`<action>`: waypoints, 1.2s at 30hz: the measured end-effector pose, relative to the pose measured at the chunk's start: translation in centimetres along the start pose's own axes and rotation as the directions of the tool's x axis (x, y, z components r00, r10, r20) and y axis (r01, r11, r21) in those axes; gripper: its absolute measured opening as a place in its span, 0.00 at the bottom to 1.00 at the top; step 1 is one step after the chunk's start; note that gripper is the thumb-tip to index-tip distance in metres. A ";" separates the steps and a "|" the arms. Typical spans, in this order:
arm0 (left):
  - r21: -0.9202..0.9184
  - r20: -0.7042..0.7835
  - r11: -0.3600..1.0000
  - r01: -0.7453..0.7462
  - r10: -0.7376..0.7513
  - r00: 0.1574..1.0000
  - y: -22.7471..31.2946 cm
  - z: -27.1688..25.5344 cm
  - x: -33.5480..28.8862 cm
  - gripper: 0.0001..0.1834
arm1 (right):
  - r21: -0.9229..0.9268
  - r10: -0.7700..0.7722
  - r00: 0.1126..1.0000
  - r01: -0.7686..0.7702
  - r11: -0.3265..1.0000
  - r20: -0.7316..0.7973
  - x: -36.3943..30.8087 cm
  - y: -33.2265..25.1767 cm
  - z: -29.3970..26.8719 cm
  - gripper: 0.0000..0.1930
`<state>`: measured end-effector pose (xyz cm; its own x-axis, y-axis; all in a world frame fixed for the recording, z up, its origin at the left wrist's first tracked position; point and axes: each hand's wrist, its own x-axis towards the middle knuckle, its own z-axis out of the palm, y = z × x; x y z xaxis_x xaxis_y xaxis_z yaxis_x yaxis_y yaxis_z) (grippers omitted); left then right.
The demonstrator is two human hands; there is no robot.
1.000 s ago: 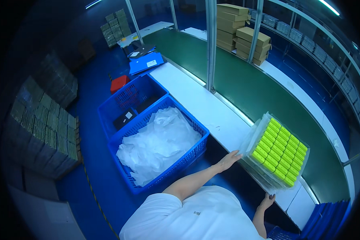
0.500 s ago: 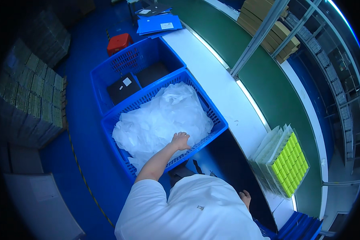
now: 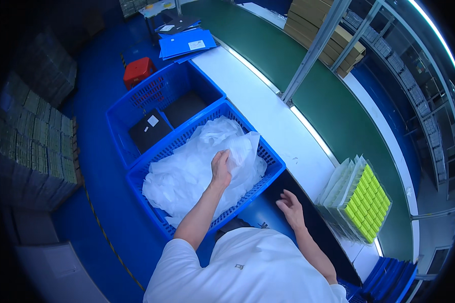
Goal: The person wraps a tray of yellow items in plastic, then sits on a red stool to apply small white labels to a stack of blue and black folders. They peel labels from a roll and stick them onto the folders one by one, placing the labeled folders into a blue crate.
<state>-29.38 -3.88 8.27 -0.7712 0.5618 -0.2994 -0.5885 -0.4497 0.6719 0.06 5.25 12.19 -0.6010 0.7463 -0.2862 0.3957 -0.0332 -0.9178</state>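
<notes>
A heap of thin, translucent white plastic sheets or bags [image 3: 179,177] fills the near blue crate [image 3: 241,204]. Over the heap, my left hand [image 3: 221,169] is closed with its fingertips on one translucent white plastic bag [image 3: 244,149], which is raised above the others. My right hand [image 3: 291,207] is in the air just beyond the crate's right side, fingers apart and slightly bent, holding nothing. Whether the raised piece is a bag or a flat sheet is hard to make out.
Behind it, a second blue crate [image 3: 117,129] holds dark flat boards [image 3: 149,132]. Blue sheets [image 3: 187,44] and a red stool [image 3: 138,70] lie farther off. Right of me, trays of yellow-green pieces [image 3: 367,204] stand on the white bench [image 3: 298,161] beside a green belt [image 3: 359,129].
My left hand has moved up and closed on a bag, lifting it off the heap. My right hand has come up from beside my body toward the crate.
</notes>
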 end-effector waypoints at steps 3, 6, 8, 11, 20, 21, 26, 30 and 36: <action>0.097 0.086 0.994 -0.058 0.050 0.995 0.9 3.8 -2.2 0.08 | -0.094 -0.255 0.963 0.264 0.960 0.091 2.4 -6.6 3.2 0.38; 0.421 0.233 0.882 -0.212 0.120 0.965 1.0 6.8 -5.7 0.10 | -0.109 -0.490 0.867 0.497 0.861 0.088 2.7 -10.2 4.3 0.38; 0.488 0.437 0.769 -0.412 0.194 0.879 0.5 9.8 -8.9 0.12 | 0.197 -0.350 0.937 0.340 0.919 0.013 3.1 -9.7 4.6 0.37; 0.475 0.711 0.534 -0.700 0.236 0.663 -0.9 11.0 -10.9 0.18 | 0.448 -0.209 0.971 0.239 0.862 -0.117 2.7 -9.9 3.0 0.28; 0.665 0.647 0.436 -0.607 0.069 0.759 -4.0 14.5 -11.2 0.42 | 0.765 -0.038 0.960 0.244 0.596 -0.277 1.1 -7.3 -5.3 0.18; 0.624 0.705 0.318 -0.714 0.164 0.690 -4.4 15.5 -11.7 0.41 | 0.761 -0.033 0.954 0.259 0.595 -0.299 1.0 -6.9 -6.2 0.18; 0.481 0.873 0.113 -0.869 0.023 0.486 -6.8 18.2 -12.3 0.24 | 0.744 -0.039 0.921 0.337 0.577 -0.387 0.0 -5.7 -9.7 0.17; 0.587 0.774 0.500 -0.637 -0.116 0.622 -9.5 18.7 -11.7 0.12 | 0.710 -0.021 0.890 0.377 0.594 -0.455 -1.4 -4.8 -12.5 0.17; 0.625 0.667 0.754 -0.203 -0.379 0.642 -10.1 21.4 -11.0 0.13 | 0.319 -0.140 0.870 0.317 0.893 -0.472 -4.5 -4.4 -15.4 0.13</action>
<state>-9.78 9.33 19.32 -0.1099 0.9939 0.0046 -0.1351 -0.0195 0.9906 11.69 12.25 21.73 -0.2505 0.9681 0.0095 -0.0582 -0.0053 -0.9983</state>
